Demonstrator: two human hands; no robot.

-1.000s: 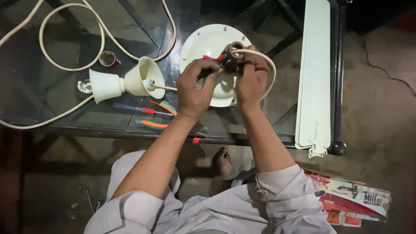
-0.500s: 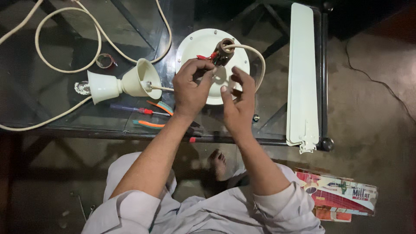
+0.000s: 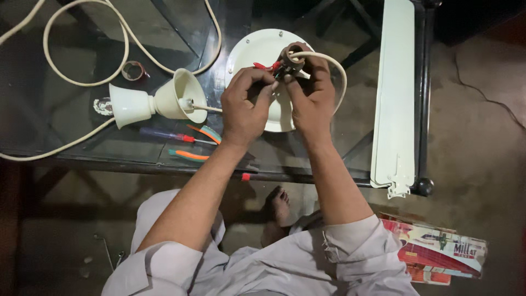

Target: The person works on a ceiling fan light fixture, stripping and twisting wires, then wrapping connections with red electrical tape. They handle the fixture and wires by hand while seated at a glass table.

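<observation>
Glass-topped desk on a dark frame, seen from above; its near edge runs across just in front of the person's knees, the far right edge is marked by a black post with a ball end.

Fan blades, pale and stacked, lie lengthwise along the right edge of the desk, probably parked there to keep the middle free; they hem in the right side.

Cream cable loops wide over the left half of the desk; one run comes round toward the hands.

Round white plate sits under both hands, a flat base that looks set there to catch small parts.

Two cream cups on a thin rod lie on their side just left of the plate, the rod pointing at the left hand.

Left hand: grip closed, fingers curled in pinching red wires; right hand: grip closed around a small dark cylinder-like part with the cable end, raised just above the plate; both hands touching, seemingly steadying one another for fine work.

Screwdrivers, red and orange handled, lie near the front edge, within reach of the left hand.

Tape roll inside the cable loop; open glass remains mostly far left.
</observation>
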